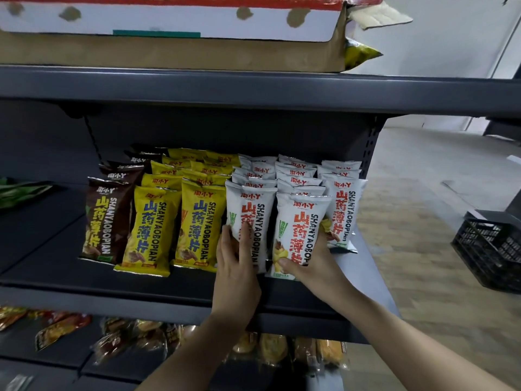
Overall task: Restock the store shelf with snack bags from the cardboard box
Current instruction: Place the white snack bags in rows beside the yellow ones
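A dark metal shelf (pixel 158 283) holds rows of brown, yellow and white snack bags; the cardboard box (pixel 169 49) sits on the tier above. The left hand (pixel 235 266) lies with fingers together on 1 front white bag (pixel 253 218). The right hand (pixel 307 258) grips the neighbouring white bag (pixel 303 221), thumb across its front.

Both forearms reach up from the lower frame edge twd the shelf's front edge, bare to the wrists. Left hand (pixel 235 259) w/ fingers fairly straight, thumb up, pressed flat against a white snack bag (pixel 253 221). Right hand (pixel 310 258) grips a second white bag (pixel 300 221) low down, thumb across its front, fingers wrapped behind.
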`<state>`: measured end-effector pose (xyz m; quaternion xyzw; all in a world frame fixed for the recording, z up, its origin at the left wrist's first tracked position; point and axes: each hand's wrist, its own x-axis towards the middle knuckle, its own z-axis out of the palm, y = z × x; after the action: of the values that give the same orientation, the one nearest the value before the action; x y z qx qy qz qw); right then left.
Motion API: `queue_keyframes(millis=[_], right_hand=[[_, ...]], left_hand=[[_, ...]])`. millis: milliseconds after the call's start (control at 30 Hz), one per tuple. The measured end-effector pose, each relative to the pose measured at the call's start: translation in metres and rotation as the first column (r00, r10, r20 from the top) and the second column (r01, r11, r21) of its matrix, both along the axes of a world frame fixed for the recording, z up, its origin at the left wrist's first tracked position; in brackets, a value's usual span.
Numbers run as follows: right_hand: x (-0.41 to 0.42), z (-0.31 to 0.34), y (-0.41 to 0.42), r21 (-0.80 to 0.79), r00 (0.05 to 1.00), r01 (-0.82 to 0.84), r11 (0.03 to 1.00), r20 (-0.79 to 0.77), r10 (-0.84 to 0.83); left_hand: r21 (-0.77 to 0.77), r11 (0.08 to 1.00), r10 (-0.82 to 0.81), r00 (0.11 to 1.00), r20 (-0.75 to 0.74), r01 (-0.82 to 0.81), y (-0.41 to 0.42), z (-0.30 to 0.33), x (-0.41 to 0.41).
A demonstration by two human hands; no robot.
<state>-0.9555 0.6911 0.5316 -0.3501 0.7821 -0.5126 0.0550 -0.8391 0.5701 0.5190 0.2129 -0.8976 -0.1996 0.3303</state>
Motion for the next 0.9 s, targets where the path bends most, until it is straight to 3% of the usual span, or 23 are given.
queue_keyframes(millis=[167,400,600,900], right_hand=[[-0.005,0.001,-0.005,0.086,0.996,0.038,0.996,-0.081,-0.031],[0.002,0.000,-0.002,0.087,0.985,0.104,0.991,-0.150,-0.090],[0.013,-0.006,-0.004,0.097,0.944,0.249,0.964,-0.247,-0.219],[0.029,0.020,0.004,0.027,0.988,0.146,0.989,0.039,-0.147]], left_hand=[[-0.004,1.000,0.006,0.999,-0.033,-0.006,-0.004,0.002,-0.006],[0.042,0.998,-0.050,0.999,0.020,0.049,-0.010,0.003,0.007],[-0.111,0.994,-0.003,1.000,-0.002,0.003,-0.023,-0.004,0.014],[-0.217,0.976,-0.015,1.000,0.019,0.019,-0.020,0.008,0.030]])
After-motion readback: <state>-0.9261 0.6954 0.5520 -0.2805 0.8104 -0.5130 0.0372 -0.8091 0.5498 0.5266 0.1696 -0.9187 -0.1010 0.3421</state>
